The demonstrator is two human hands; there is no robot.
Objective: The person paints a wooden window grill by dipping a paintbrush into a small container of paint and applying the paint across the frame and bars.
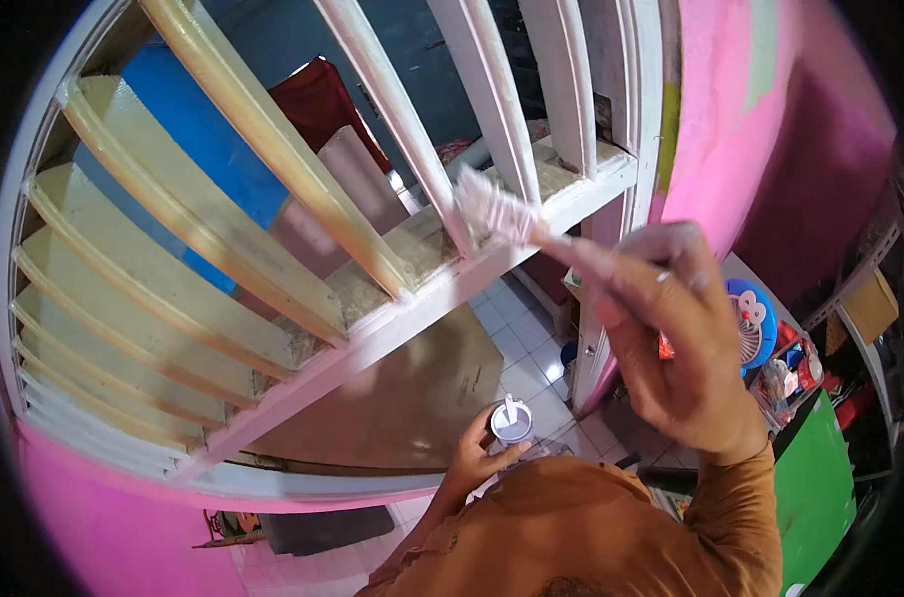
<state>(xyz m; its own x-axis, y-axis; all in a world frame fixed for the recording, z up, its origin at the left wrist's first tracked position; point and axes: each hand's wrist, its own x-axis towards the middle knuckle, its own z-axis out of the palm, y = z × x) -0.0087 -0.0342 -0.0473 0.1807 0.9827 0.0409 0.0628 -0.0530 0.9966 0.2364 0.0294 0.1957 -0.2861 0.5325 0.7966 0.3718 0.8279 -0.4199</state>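
My right hand [671, 328] is closed on the handle of a paintbrush [502, 211], its thumb and fingers pinching it. White paint coats the bristles, which are close to the lower ends of the white slats [482, 99]; contact cannot be made out. Paint spots show on my right fingers. Lower down, my left hand [480, 453] is wrapped round a small cup [513, 422] of whitish paint with a white stick-like piece in it. Slats further left, such as one cream slat [273, 169], are yellowish. A white rail [372, 343] runs under the slats.
A pink wall [716, 129] rises at the right. Below it are a blue fan [750, 323], assorted items and a green panel [815, 488]. A brown board [412, 398] lies beyond the rail, beside the tiled floor [517, 338]. Dark red cloth [323, 104] hangs behind the slats.
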